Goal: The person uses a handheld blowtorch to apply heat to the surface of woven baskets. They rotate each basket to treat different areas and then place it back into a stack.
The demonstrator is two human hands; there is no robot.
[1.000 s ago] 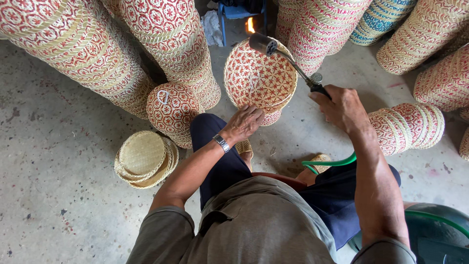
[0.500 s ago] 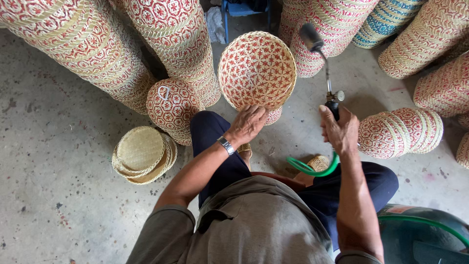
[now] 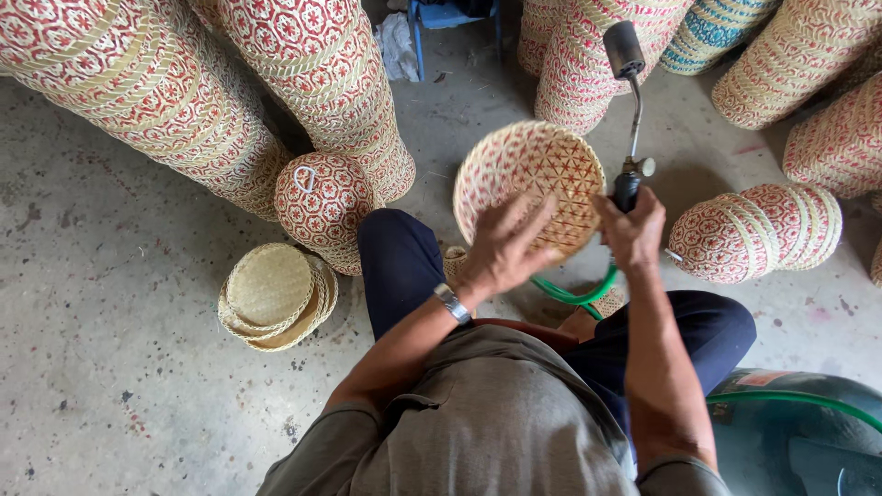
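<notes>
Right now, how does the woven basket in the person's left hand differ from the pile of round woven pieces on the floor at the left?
The held basket bears a red star pattern; the floor pile is plain straw colour. The held basket is a single piece, tilted in the left hand above the lap; the floor pile holds several pieces lying flat on the concrete floor. Both are round and woven.

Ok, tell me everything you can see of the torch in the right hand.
The torch is a slim metal tube with a dark cylindrical burner head on top, a small valve knob lower down and a dark grip. The right hand holds it by the grip, standing nearly upright with the head pointing away, beside the round woven basket that the left hand holds. No flame shows. A green hose loops below the grip.
</notes>
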